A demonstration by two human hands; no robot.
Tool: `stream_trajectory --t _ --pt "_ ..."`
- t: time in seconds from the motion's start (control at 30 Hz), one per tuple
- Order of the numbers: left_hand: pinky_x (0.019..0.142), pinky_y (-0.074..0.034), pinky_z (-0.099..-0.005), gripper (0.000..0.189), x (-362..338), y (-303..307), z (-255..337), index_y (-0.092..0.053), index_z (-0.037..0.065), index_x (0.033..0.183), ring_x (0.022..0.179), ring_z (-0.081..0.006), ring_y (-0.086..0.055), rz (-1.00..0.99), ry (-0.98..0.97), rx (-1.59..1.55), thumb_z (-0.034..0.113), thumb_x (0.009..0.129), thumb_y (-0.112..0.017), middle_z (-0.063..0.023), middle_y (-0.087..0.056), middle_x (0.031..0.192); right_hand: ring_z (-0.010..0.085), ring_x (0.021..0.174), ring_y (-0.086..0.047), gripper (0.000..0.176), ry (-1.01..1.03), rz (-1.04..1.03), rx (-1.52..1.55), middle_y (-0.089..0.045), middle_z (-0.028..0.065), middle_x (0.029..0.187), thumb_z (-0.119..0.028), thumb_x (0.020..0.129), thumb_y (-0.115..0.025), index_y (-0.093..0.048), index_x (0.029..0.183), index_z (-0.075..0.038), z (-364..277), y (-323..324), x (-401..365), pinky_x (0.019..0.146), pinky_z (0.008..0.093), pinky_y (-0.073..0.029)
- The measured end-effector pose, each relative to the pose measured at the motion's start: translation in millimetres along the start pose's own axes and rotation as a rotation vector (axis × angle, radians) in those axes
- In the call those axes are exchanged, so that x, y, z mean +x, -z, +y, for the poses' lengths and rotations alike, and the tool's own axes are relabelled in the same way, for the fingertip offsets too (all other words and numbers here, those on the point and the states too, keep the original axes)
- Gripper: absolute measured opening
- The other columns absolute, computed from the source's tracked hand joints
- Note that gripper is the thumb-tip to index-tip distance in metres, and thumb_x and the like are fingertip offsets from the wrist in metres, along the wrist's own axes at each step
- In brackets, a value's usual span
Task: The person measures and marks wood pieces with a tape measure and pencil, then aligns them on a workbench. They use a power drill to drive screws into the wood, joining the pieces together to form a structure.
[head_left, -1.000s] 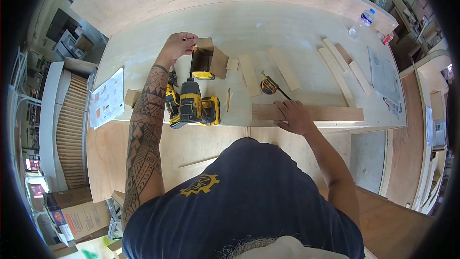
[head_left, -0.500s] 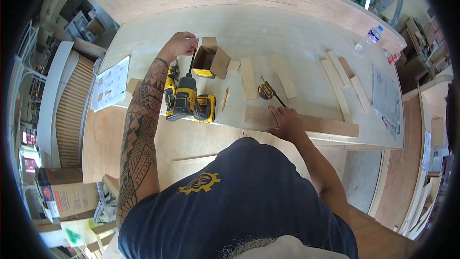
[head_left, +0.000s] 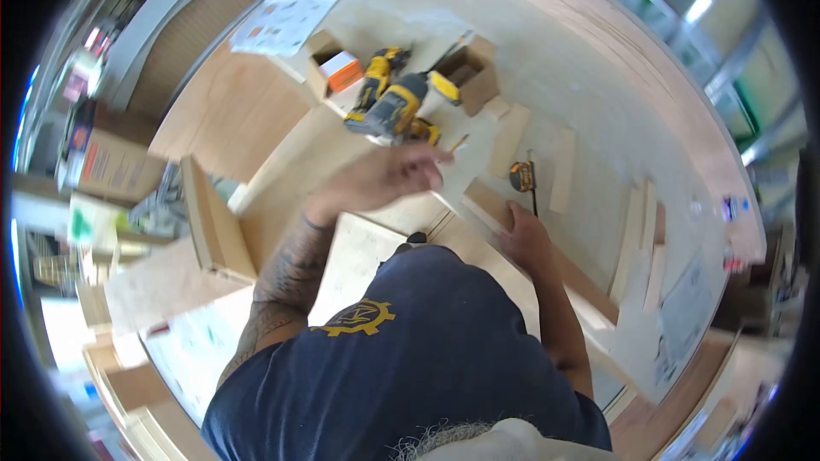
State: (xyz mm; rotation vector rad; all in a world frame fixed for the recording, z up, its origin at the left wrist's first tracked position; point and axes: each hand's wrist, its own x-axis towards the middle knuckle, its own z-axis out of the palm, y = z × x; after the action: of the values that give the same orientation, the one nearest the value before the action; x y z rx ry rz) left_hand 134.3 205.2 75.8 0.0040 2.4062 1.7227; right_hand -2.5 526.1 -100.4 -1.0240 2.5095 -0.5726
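Note:
My left hand (head_left: 389, 179) is in the air in front of the bench's edge, below the yellow and black drill (head_left: 400, 107); motion blurs its fingers, and whether it holds anything is unclear. My right hand (head_left: 523, 239) grips a long wooden board (head_left: 576, 286) near its left end, at the bench's front edge. Just beyond that hand lies a black and orange tape measure (head_left: 521, 177). A pencil (head_left: 460, 142) rests between the drill and the tape measure. Behind the drill is an open cardboard box (head_left: 471, 77).
Thin wooden strips (head_left: 511, 141) lie past the tape measure, with several more at the right. A second yellow tool (head_left: 376, 77), a small box with an orange and white pack (head_left: 342, 72) and a printed sheet (head_left: 286, 24) are at the upper left.
The camera view has turned, shifting the bench. My left hand has left the drill's bit and come down toward my body. My right hand has its fingers over the board's far side.

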Motion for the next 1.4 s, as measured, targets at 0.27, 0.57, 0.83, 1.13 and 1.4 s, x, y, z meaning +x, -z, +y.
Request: stream_trajectory --t 0.27,0.57,0.83,1.13,1.4 --pt "0.100 -0.056 -0.0407 0.058 -76 -169 -103 -0.055 0.000 0.147 0.117 -0.0299 -0.071 0.024 0.355 -0.112 0.033 0.102 -0.070 -0.0194 -0.075 0.119 0.0274 0.124 -0.065 0.069 0.335 -0.281 0.749 -0.069 0.0153 0.132 -0.023 0.090 -0.085 -0.054 0.147 0.001 -92 106 19 0.107 0.0390 -0.049" --pt "0.117 -0.046 -0.0443 0.106 -97 -196 -79 -0.024 0.005 0.167 0.136 -0.0388 -0.057 0.340 -0.012 -0.002 0.042 0.088 -0.085 -0.0264 -0.054 0.148 0.0179 0.113 -0.058 0.085 0.665 -0.406 1.167 -0.060 0.0102 0.129 -0.036 0.093 -0.082 -0.042 0.156 0.003 -222 114 28 0.101 0.0339 -0.047" --pt "0.101 -0.054 -0.0390 0.073 -204 -179 -109 -0.035 0.004 0.162 0.117 -0.0249 -0.064 0.693 0.068 -0.367 0.021 0.102 -0.073 -0.0182 -0.062 0.132 0.0172 0.106 -0.056 0.082 0.717 -0.263 1.397 -0.058 0.0101 0.123 -0.038 0.105 -0.065 -0.026 0.168 -0.002 -312 23 29 0.095 0.0347 -0.048" --pt "0.103 -0.052 -0.0368 0.060 -345 -178 -145 -0.049 0.004 0.155 0.115 -0.0215 -0.065 0.808 0.224 -0.346 0.035 0.107 -0.066 -0.0125 -0.070 0.125 0.0295 0.138 -0.056 0.075 0.232 -0.270 1.720 -0.058 0.0148 0.147 -0.054 0.105 -0.062 -0.041 0.159 -0.006 -363 -90 11 0.116 0.0467 -0.046" --pt "0.088 -0.056 -0.0342 0.038 -361 -163 -161 -0.060 0.002 0.138 0.098 -0.0160 -0.066 0.747 0.253 -0.308 0.024 0.108 -0.066 -0.0092 -0.073 0.108 0.0118 0.119 -0.063 0.046 0.218 -0.432 1.512 -0.070 0.0056 0.126 -0.033 0.104 -0.070 -0.061 0.140 -0.005 -303 -219 -70 0.104 0.0326 -0.050"
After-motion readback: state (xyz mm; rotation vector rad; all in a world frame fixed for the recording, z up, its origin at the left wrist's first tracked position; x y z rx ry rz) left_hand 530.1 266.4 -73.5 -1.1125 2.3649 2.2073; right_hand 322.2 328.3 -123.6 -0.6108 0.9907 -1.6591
